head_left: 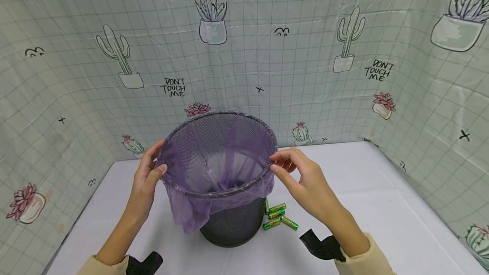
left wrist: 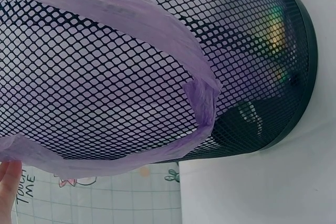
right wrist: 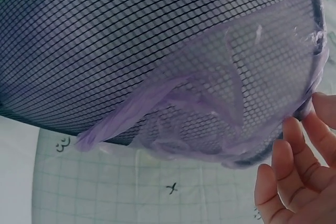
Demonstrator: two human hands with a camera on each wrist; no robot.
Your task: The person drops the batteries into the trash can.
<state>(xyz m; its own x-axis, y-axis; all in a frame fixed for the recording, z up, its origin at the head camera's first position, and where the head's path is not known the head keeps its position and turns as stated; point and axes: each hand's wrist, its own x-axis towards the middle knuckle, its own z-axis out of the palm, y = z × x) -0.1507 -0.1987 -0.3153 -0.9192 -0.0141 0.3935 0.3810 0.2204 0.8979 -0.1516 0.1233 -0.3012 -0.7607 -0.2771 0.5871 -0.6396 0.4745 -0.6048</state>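
Note:
A black mesh trash bin (head_left: 233, 228) stands on the white table, tilted a little. Inside it sits a thin purple trash bag (head_left: 229, 164), its edge folded over the rim and hanging down outside, lowest at the left front. On the left side my left hand (head_left: 147, 181) grips the rim through the bag, thumb on top and fingers outside. At the right side my right hand (head_left: 305, 179) pinches the bag at the rim between thumb and fingertips. The right wrist view shows the folded bag (right wrist: 194, 98) bunched on the mesh, beside the fingertips (right wrist: 294, 135).
Several green batteries (head_left: 276, 213) lie on the table (head_left: 366, 207) just right of the bin's base. A gridded cloth (head_left: 248, 63) with printed cacti hangs behind and on both sides. Black straps with mounts (head_left: 322, 245) sit at both wrists.

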